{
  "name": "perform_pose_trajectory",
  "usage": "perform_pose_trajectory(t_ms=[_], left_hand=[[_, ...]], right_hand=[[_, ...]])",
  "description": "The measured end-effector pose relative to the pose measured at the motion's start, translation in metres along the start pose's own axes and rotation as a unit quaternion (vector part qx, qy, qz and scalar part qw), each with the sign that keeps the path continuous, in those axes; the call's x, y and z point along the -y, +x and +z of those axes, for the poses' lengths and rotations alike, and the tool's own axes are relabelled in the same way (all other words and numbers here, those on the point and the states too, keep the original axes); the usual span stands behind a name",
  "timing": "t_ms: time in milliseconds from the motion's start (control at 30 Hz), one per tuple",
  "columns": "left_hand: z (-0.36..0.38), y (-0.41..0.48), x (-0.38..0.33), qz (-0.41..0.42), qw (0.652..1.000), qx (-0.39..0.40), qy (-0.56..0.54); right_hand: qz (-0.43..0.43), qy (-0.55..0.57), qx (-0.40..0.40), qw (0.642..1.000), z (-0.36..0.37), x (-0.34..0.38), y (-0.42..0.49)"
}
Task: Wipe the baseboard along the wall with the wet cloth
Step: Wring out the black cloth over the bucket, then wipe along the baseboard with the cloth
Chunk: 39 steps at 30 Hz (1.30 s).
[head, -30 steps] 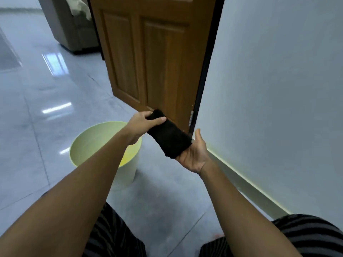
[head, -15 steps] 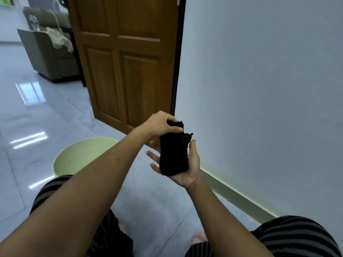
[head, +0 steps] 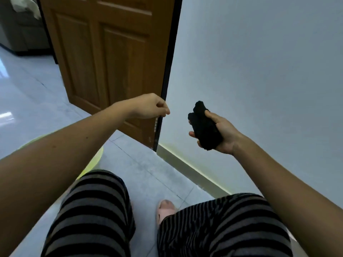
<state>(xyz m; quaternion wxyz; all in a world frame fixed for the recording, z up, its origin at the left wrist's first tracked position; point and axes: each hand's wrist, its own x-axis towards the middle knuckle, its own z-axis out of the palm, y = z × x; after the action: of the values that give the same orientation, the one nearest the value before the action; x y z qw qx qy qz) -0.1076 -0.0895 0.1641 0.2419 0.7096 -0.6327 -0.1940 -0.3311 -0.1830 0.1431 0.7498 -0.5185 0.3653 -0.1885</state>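
Observation:
A dark folded cloth (head: 203, 125) lies in the palm of my right hand (head: 221, 133), whose fingers curl around it, held up in front of the pale wall. My left hand (head: 150, 106) hovers to the left of it with fingers curled loosely and nothing in them, apart from the cloth. The grey baseboard (head: 189, 170) runs along the foot of the wall from the door frame down to the right, well below both hands. My right knee hides its near end.
A wooden door (head: 111, 62) stands open at the wall's left end. A pale green basin (head: 92, 161) sits on the tiled floor behind my left arm. My striped-trousered knees (head: 96, 210) and a foot (head: 166, 210) fill the foreground. A grey sofa (head: 20, 28) is far left.
My left hand has let go of the cloth and drawn away to the left. My right hand has closed around the cloth and moved right toward the wall. The view has tilted down.

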Motion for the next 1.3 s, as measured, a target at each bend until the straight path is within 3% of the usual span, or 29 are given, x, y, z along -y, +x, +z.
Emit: perform_pose_trajectory(t_ms=[133, 267, 400, 500, 533, 567, 633, 667, 733, 1000, 1167, 1300], left_hand=[[0.013, 0.026, 0.045, -0.045, 0.998, 0.039, -0.001], [0.066, 0.057, 0.114, -0.102, 0.993, 0.062, -0.004], [0.155, 0.08, 0.19, -0.158, 0.979, 0.122, 0.04], [0.221, 0.09, 0.239, -0.193, 0.967, 0.159, 0.054], [0.24, 0.091, 0.251, -0.201, 0.964, 0.165, 0.049], [0.258, 0.094, 0.264, -0.209, 0.962, 0.168, 0.044], [0.288, 0.1, 0.285, -0.219, 0.961, 0.163, 0.051], [0.301, 0.102, 0.294, -0.219, 0.96, 0.158, 0.067], [0.318, 0.103, 0.307, -0.212, 0.96, 0.153, 0.103], [0.358, 0.102, 0.343, -0.15, 0.946, 0.196, 0.212], [0.361, 0.096, 0.34, -0.141, 0.939, 0.207, 0.238], [0.358, 0.1, 0.336, -0.153, 0.935, 0.228, 0.226]], right_hand=[[0.034, -0.081, -0.008, 0.996, -0.002, -0.007, 0.052], [0.086, -0.164, -0.029, 0.982, -0.015, -0.06, 0.114], [0.118, -0.316, -0.021, 0.941, -0.036, -0.139, 0.176], [0.089, -0.437, 0.033, 0.895, -0.047, -0.182, 0.218], [0.058, -0.505, 0.07, 0.858, -0.048, -0.191, 0.228], [0.011, -0.595, 0.093, 0.799, -0.05, -0.203, 0.242], [-0.126, -0.791, 0.055, 0.596, -0.06, -0.228, 0.271], [-0.178, -0.837, 0.033, 0.516, -0.062, -0.236, 0.284], [-0.219, -0.888, 0.03, 0.403, -0.058, -0.243, 0.303], [-0.222, -0.95, 0.086, 0.203, -0.033, -0.244, 0.394], [-0.199, -0.971, 0.123, 0.045, -0.049, -0.259, 0.386], [-0.186, -0.974, 0.131, -0.016, -0.075, -0.27, 0.363]])
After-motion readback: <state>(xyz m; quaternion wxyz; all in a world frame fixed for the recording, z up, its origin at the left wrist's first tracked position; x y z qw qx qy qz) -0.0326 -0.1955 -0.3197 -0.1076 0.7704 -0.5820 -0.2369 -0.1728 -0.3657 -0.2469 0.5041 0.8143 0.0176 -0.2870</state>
